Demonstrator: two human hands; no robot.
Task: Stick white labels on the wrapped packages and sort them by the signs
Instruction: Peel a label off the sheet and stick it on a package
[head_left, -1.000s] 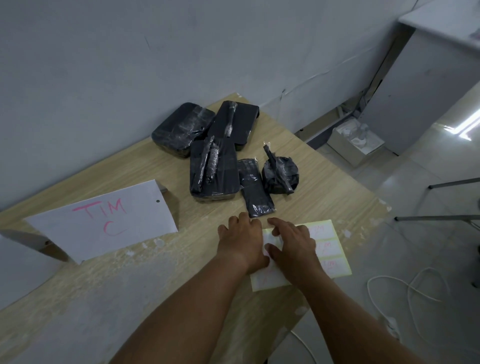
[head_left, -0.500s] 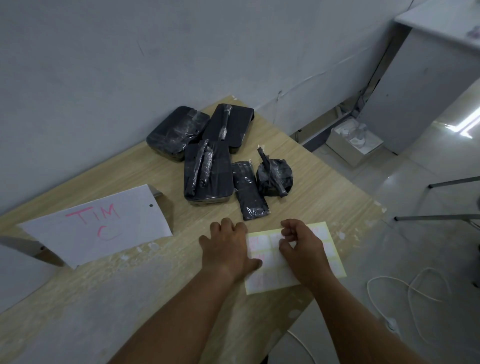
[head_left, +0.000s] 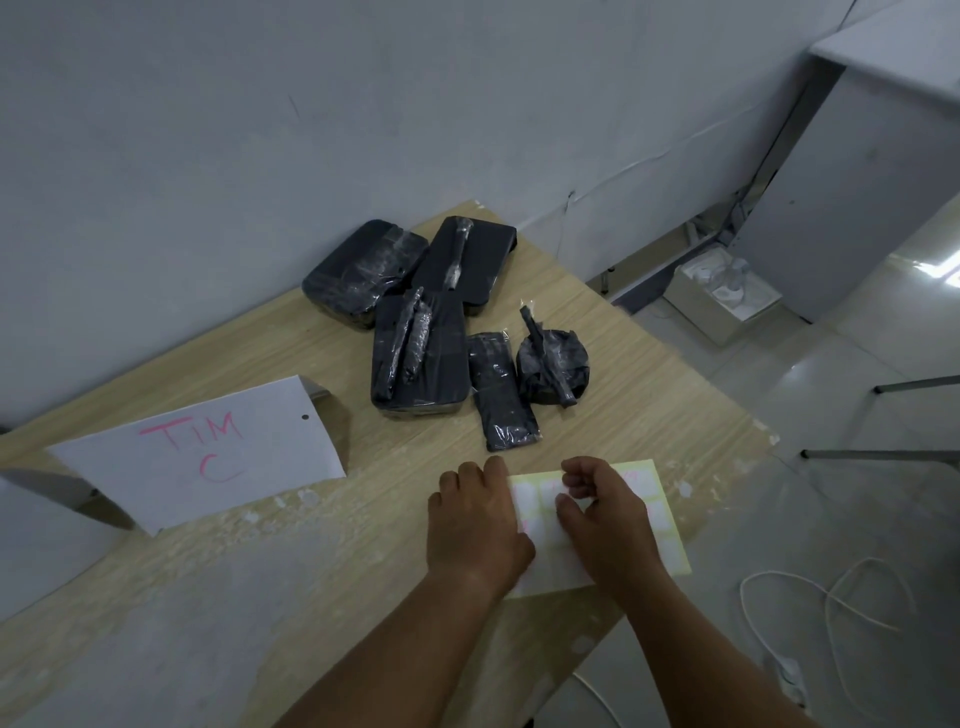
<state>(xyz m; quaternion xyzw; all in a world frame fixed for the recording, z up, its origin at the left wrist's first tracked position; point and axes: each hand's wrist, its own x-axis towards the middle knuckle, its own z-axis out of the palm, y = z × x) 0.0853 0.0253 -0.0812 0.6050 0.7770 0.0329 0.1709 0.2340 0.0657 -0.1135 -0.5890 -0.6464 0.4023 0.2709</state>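
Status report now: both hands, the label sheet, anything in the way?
Left hand flat, pressing label sheet left edge. Right hand pinching at a label on it. Wrapped packages unlabelled, behind sheet. Nothing between.

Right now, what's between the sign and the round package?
Head view: the large flat package and the slim package, side by side.

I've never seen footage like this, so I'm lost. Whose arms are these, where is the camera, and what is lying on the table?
There is no machine here. A person wears one wide-angle camera on the head, looking down at their own bare arms. On the wooden table lie five black wrapped packages, a paper sign reading TIM C, and a sheet of white labels. The left hand presses the sheet's left edge flat. The right hand curls its fingers over the sheet, apparently picking at a label; whether one is pinched is unclear.
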